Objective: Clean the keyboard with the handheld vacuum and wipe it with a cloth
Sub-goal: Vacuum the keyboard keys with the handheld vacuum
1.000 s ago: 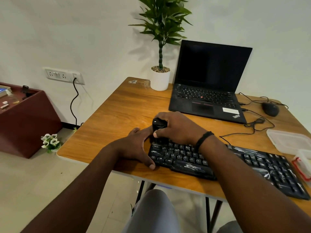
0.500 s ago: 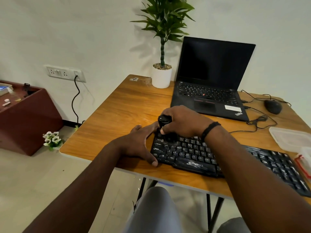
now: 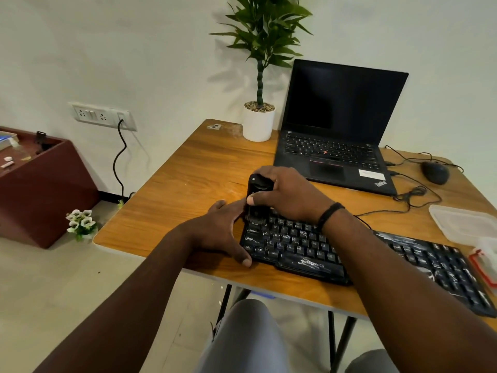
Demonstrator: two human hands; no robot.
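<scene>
Head view shows you vacuuming: your right hand (image 3: 289, 196) grips the handheld vacuum (image 3: 256, 199) upright on the keyboard (image 3: 295, 246) at its far-left corner, while your left hand (image 3: 219, 232), fingers relaxed, braces its left end. Next, work rightward along the key rows; no cloth is visible.

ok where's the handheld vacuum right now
In the right hand, the handheld vacuum stands on the keyboard's far left corner, beside the left hand.
</scene>
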